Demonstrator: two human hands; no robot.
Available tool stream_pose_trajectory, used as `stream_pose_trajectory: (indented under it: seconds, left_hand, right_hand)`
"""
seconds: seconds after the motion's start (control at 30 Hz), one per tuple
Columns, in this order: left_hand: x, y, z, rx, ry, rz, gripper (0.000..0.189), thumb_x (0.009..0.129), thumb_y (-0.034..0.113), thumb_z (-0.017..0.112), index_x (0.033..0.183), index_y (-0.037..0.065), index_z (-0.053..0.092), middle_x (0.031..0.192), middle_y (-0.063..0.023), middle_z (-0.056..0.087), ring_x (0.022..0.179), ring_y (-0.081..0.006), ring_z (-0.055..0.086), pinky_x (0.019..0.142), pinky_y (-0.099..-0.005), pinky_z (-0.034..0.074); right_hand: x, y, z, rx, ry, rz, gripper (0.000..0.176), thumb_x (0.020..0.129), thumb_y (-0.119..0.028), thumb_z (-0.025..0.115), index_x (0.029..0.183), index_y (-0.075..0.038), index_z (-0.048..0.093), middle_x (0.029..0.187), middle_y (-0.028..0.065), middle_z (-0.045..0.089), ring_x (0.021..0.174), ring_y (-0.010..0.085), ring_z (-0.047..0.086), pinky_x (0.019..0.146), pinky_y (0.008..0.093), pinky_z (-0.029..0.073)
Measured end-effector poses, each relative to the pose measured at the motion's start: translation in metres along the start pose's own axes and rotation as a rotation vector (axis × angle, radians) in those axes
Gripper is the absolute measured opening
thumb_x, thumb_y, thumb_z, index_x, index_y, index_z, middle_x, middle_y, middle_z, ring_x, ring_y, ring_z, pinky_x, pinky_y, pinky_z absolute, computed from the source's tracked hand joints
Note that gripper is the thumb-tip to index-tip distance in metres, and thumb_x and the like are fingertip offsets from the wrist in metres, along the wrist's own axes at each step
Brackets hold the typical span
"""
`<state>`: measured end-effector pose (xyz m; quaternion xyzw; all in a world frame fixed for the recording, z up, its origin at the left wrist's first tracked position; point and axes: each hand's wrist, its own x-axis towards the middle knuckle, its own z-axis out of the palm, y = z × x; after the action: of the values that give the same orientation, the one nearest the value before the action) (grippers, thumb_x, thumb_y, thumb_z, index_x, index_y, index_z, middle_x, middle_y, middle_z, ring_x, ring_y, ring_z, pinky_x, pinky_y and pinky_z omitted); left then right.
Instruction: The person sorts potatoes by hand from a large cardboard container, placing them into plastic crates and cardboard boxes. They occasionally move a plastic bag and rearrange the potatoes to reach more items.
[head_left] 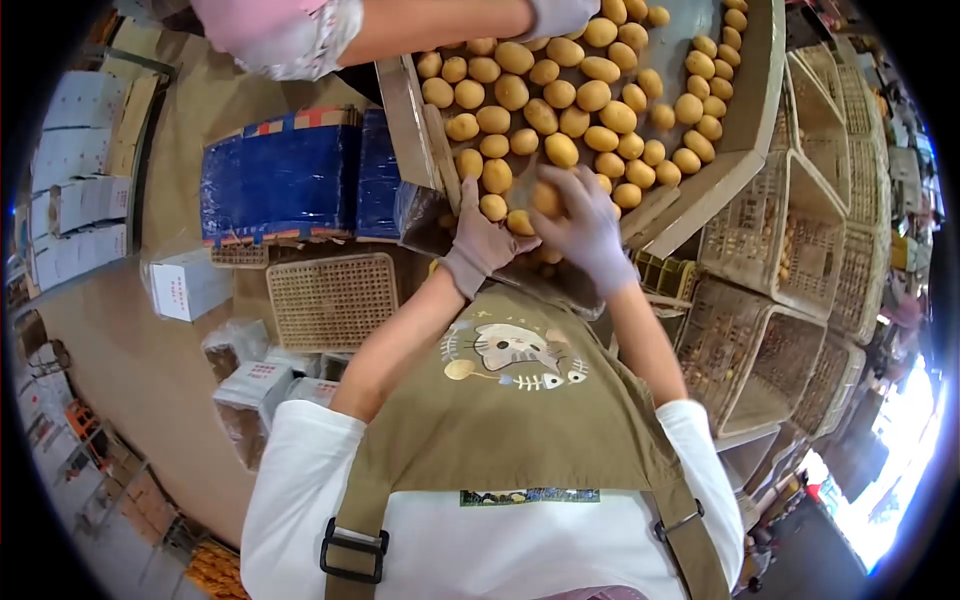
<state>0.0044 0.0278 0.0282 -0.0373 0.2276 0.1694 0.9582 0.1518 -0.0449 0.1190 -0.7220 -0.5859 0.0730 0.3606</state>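
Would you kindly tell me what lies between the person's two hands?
In the head view, round yellow produce lies between left hand and right hand.

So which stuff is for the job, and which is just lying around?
Seems part of the job:
- yellow-brown, potato-like produce
- board-sided tray
- gloved left hand
- gloved right hand

Seems just nearby:
- blue wrapped stack
- brown lattice crate
- white box with red print
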Motion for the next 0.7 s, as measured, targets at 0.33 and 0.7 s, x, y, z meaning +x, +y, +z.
stream_pose_trajectory:
  seconds: [0.33,0.7]
  left_hand:
    - [0.021,-0.020,-0.004,-0.048,0.027,-0.101,0.107,0.077,0.090,0.047,0.158,0.023,0.026,0.163,-0.0065,0.028,0.148,-0.0400,0.028,0.110,-0.0744,0.027]
    - [0.025,-0.013,-0.026,-0.180,-0.044,-0.212,0.122,0.074,0.081,0.064,0.160,0.015,0.007,0.163,-0.0200,0.010,0.147,-0.0484,0.019,0.118,-0.0664,0.024]
  right_hand:
    - [-0.166,0.034,-0.130,-0.469,0.081,0.506,0.031,0.084,-0.013,0.070,0.114,-0.007,0.068,0.108,0.0190,0.066,0.093,0.0374,0.065,0.081,0.0471,0.054]
    - [0.062,0.030,0.062,-0.391,-0.306,0.141,0.045,0.088,-0.012,0.063,0.132,-0.011,0.053,0.125,0.0138,0.062,0.097,0.0312,0.070,0.078,0.0433,0.055]
